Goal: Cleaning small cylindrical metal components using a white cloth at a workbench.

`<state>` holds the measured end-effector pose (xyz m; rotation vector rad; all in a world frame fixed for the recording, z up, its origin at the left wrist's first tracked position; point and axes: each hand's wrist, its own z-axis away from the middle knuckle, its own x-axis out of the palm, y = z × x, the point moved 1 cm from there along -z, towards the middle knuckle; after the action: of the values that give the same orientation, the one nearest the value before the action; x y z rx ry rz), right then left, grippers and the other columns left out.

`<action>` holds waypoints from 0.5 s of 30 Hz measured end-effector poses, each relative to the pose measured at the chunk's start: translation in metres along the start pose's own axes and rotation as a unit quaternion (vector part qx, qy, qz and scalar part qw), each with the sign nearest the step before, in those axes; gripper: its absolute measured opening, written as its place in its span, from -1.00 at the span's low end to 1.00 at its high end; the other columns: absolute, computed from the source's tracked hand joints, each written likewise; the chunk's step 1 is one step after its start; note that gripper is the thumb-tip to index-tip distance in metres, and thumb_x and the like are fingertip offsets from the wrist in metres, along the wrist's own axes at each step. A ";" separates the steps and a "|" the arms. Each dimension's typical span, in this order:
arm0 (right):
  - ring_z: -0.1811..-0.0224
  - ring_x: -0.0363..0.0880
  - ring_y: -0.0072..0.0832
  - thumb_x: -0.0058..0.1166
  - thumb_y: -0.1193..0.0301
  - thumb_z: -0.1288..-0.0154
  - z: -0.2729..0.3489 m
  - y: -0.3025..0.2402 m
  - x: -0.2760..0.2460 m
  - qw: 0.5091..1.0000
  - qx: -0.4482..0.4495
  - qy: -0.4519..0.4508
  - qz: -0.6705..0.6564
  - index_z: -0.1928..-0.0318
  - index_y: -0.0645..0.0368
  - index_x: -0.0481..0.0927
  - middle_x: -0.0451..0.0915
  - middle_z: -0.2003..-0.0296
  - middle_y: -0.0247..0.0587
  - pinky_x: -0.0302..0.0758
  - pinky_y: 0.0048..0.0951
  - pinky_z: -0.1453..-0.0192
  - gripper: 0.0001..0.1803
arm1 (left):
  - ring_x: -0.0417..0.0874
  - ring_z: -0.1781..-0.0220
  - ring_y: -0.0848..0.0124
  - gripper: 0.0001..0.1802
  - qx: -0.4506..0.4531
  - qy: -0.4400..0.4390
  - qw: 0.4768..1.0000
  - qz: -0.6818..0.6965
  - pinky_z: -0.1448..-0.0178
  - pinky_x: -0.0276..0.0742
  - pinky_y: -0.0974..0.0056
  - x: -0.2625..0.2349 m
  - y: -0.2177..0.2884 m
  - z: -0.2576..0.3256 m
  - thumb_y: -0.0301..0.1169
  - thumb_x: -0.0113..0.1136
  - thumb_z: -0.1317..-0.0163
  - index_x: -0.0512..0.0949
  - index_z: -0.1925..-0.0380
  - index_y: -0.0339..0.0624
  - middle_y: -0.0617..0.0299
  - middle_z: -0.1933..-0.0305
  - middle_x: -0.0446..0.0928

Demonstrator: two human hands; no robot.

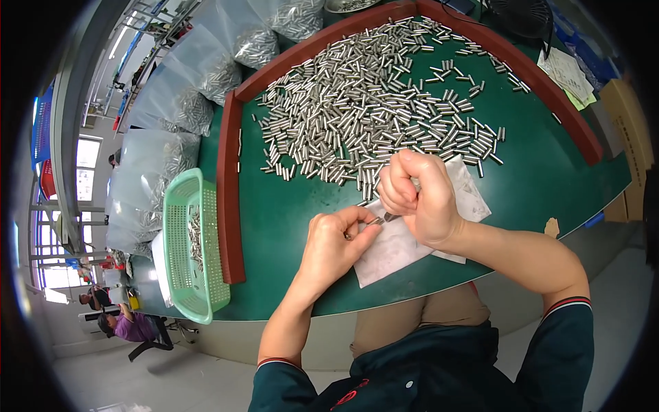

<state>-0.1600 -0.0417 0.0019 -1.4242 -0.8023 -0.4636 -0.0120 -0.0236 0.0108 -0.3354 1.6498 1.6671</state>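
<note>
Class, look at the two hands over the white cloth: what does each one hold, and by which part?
The left hand pinches a small silver metal pin by one end. The right hand is closed over something thin; what it is cannot be told.

A green bench [549, 172] carries a dark red wooden rim [230, 199] around its work area. At its left edge sits a pale green plastic basket [189, 288] (a few metal pieces inside). Clear plastic bags [178, 89] of metal parts crowd the far left, papers [566, 72] the far right.
</note>
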 end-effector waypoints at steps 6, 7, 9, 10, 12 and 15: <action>0.79 -0.08 -0.67 -0.37 0.28 -0.27 0.001 -0.001 -0.002 1.000 0.011 -0.005 -0.001 0.74 0.08 0.10 0.05 0.83 -0.43 -0.09 -0.58 0.69 -0.58 | 0.11 0.70 0.69 -0.90 0.001 0.000 1.000 0.000 0.64 0.06 0.50 0.002 0.002 0.001 -0.54 0.23 0.07 0.53 0.51 -0.33 0.44 0.80 0.17; 0.79 -0.08 -0.68 -0.37 0.28 -0.27 0.001 -0.001 -0.002 1.000 0.015 -0.006 -0.002 0.74 0.08 0.10 0.05 0.83 -0.43 -0.09 -0.58 0.69 -0.58 | 0.10 0.70 0.69 -0.90 -0.003 0.001 1.000 0.002 0.64 0.05 0.50 0.002 0.003 0.001 -0.54 0.23 0.07 0.53 0.51 -0.33 0.44 0.80 0.16; 0.79 -0.08 -0.68 -0.37 0.28 -0.27 0.001 0.000 -0.002 1.000 0.013 -0.003 0.000 0.74 0.08 0.10 0.05 0.83 -0.43 -0.09 -0.58 0.69 -0.58 | 0.10 0.70 0.69 -0.90 -0.005 0.000 1.000 0.006 0.64 0.04 0.50 0.003 0.002 0.001 -0.54 0.23 0.07 0.53 0.51 -0.33 0.45 0.80 0.16; 0.79 -0.08 -0.68 -0.38 0.28 -0.28 0.001 0.000 -0.002 1.000 0.012 -0.001 0.001 0.74 0.08 0.10 0.05 0.83 -0.44 -0.09 -0.58 0.69 -0.58 | 0.09 0.70 0.69 -0.90 0.000 0.000 1.000 0.004 0.64 0.05 0.50 0.003 0.001 0.000 -0.54 0.23 0.07 0.53 0.50 -0.33 0.45 0.80 0.16; 0.79 -0.08 -0.68 -0.37 0.28 -0.28 0.001 0.000 -0.001 1.000 0.011 0.000 0.003 0.74 0.08 0.10 0.05 0.83 -0.43 -0.09 -0.59 0.69 -0.58 | 0.09 0.70 0.69 -0.90 0.004 0.000 1.000 0.001 0.64 0.05 0.50 0.002 0.001 0.000 -0.54 0.23 0.06 0.53 0.50 -0.33 0.45 0.80 0.16; 0.79 -0.08 -0.68 -0.37 0.28 -0.27 0.002 -0.001 0.000 1.000 0.010 -0.001 0.009 0.75 0.08 0.10 0.05 0.83 -0.43 -0.09 -0.59 0.69 -0.58 | 0.09 0.70 0.69 -0.89 -0.002 -0.002 1.000 0.003 0.64 0.05 0.50 0.001 0.001 0.001 -0.54 0.23 0.06 0.53 0.50 -0.33 0.45 0.79 0.16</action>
<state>-0.1607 -0.0395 0.0027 -1.4129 -0.7936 -0.4388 -0.0132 -0.0219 0.0108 -0.3292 1.6468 1.6743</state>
